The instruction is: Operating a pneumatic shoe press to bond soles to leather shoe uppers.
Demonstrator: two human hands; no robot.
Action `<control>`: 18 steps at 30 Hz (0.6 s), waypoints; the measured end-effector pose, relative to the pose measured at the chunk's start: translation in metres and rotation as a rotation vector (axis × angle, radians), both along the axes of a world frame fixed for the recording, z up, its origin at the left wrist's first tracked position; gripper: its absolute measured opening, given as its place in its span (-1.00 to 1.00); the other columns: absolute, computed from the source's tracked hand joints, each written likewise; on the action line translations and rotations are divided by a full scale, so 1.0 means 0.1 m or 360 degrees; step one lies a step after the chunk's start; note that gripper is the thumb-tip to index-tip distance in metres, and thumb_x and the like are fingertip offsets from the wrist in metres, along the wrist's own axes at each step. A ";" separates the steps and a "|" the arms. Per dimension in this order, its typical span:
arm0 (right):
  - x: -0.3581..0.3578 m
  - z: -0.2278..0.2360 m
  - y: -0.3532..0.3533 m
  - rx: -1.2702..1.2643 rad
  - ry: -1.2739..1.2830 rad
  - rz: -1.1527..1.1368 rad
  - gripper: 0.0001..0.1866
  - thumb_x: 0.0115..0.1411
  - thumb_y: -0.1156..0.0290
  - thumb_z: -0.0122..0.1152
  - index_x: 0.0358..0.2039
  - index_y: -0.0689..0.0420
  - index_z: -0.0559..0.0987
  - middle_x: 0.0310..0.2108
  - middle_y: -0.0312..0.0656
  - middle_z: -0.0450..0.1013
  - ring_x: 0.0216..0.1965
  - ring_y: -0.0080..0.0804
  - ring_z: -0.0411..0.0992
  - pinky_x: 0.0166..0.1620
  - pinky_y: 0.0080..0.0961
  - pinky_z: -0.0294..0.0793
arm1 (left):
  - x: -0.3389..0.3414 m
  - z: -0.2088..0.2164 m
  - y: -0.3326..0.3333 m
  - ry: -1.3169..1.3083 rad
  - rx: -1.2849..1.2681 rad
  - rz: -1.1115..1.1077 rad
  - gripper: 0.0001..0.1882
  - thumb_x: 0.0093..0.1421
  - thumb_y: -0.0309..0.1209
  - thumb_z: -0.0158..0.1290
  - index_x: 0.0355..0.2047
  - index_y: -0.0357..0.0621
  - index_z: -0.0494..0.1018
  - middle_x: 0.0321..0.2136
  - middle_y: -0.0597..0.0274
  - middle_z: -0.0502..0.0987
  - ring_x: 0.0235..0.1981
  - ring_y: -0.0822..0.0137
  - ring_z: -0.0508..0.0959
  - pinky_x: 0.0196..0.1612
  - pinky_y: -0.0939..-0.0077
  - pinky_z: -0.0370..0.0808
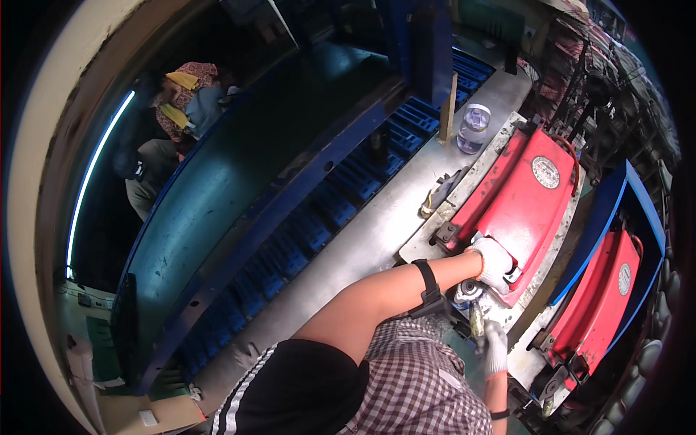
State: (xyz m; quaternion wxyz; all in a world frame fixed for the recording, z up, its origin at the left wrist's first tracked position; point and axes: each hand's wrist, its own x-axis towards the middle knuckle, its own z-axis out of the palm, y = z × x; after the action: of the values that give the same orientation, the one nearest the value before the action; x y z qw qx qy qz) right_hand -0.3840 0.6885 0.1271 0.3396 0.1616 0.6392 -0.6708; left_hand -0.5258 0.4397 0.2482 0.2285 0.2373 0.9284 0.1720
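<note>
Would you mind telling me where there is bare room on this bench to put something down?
The metal benchtop lies bare between the blue trays and the red panel, up to the clear jar. It is crowded at the panel's near corner, where the left hand presses it and the right hand grips a tool.

— Where is the left hand point(494, 262) sitting?

— It is resting on the near corner of the panel point(523, 196), which is lying on the jig plate point(442, 217).

— And the right hand point(494, 348)?

— Just below the left one, gripping the tool point(475, 304) that is standing between the two hands.

— What is lying beyond the left hand?

— The jar point(474, 127) is standing well beyond it on the workbench point(362, 246). A second panel point(602, 297) is lying to the right of both hands.
</note>
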 end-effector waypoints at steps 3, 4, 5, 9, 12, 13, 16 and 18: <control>0.16 -0.23 0.72 0.0607 0.0602 -0.0376 -0.71 0.45 0.26 0.16 0.00 0.20 0.59 -0.39 -0.27 0.49 -0.43 -0.54 0.40 -0.35 -0.57 0.42 | 0.00 -0.04 0.02 0.0029 -0.0001 0.0021 -0.42 0.03 0.24 0.21 -0.30 -0.01 0.72 -0.39 0.00 0.71 -0.32 0.00 0.73 -0.23 0.10 0.62; 0.19 -0.37 0.99 0.1000 0.0945 -0.0463 -0.70 0.43 0.30 0.20 0.02 0.25 0.60 -0.22 -0.22 0.55 -0.24 -0.52 0.48 -0.17 -0.57 0.50 | -0.01 -0.03 0.04 0.0041 -0.0011 0.0008 -0.43 0.02 0.24 0.22 -0.30 0.00 0.71 -0.39 0.01 0.71 -0.33 0.00 0.72 -0.24 0.10 0.62; 0.19 -0.15 1.12 0.1024 0.0879 -0.0578 -0.70 0.44 0.36 0.18 0.06 0.29 0.59 -0.09 -0.16 0.54 -0.06 -0.44 0.49 0.02 -0.50 0.49 | 0.02 -0.03 -0.02 0.0045 -0.0019 0.0039 -0.43 0.02 0.24 0.22 -0.30 0.00 0.71 -0.39 0.01 0.71 -0.33 0.00 0.72 -0.24 0.10 0.62; 0.47 0.14 2.00 0.1587 0.1322 -0.1181 -0.61 0.49 0.26 0.14 0.11 0.32 0.59 0.07 0.03 0.60 0.11 -0.15 0.54 0.19 -0.27 0.48 | 0.00 -0.03 0.00 0.0040 0.0000 0.0025 -0.43 0.01 0.26 0.22 -0.30 0.03 0.71 -0.39 0.05 0.71 -0.34 0.02 0.72 -0.24 0.10 0.62; 0.58 0.47 2.27 0.2413 0.0584 -0.1034 -0.45 0.52 0.05 0.01 0.23 0.27 0.55 0.20 0.10 0.53 0.22 -0.08 0.50 0.25 -0.26 0.44 | 0.04 0.02 -0.06 0.0043 0.0001 0.0051 -0.45 0.01 0.26 0.22 -0.32 0.06 0.70 -0.39 0.05 0.70 -0.35 0.02 0.72 -0.25 0.10 0.61; 0.73 0.08 2.71 0.2568 0.1247 -0.0719 -0.57 0.44 0.19 0.12 0.11 0.26 0.59 -0.03 0.01 0.59 -0.03 -0.12 0.56 0.05 -0.30 0.54 | 0.02 0.03 0.00 0.0053 0.0016 0.0035 -0.45 0.00 0.27 0.22 -0.33 0.07 0.70 -0.41 0.05 0.70 -0.35 0.02 0.72 -0.25 0.10 0.61; 0.74 -0.06 2.90 0.2271 0.1337 -0.0598 -0.50 0.46 0.15 0.01 0.21 0.25 0.54 0.07 0.09 0.55 0.04 -0.02 0.54 0.12 -0.28 0.52 | 0.11 0.10 -0.05 0.0067 0.0023 0.0127 -0.45 -0.01 0.29 0.21 -0.37 0.10 0.70 -0.45 0.06 0.68 -0.36 0.02 0.71 -0.27 0.09 0.60; 0.94 -0.42 3.47 0.2161 0.0693 -0.0720 -0.32 0.52 -0.10 -0.16 0.35 0.19 0.47 0.29 0.13 0.45 0.28 0.01 0.45 0.31 -0.29 0.38 | 0.14 0.12 0.05 0.0142 0.0026 0.0130 -0.45 0.02 0.32 0.17 -0.45 0.10 0.67 -0.51 0.09 0.66 -0.38 0.02 0.70 -0.29 0.08 0.58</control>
State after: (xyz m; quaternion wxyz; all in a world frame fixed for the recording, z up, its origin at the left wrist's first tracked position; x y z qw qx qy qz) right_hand -0.2896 1.0355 0.0854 -0.1154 0.3270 0.9166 -0.1990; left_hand -0.5117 0.4444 0.2603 0.1778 0.2085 0.9451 0.1781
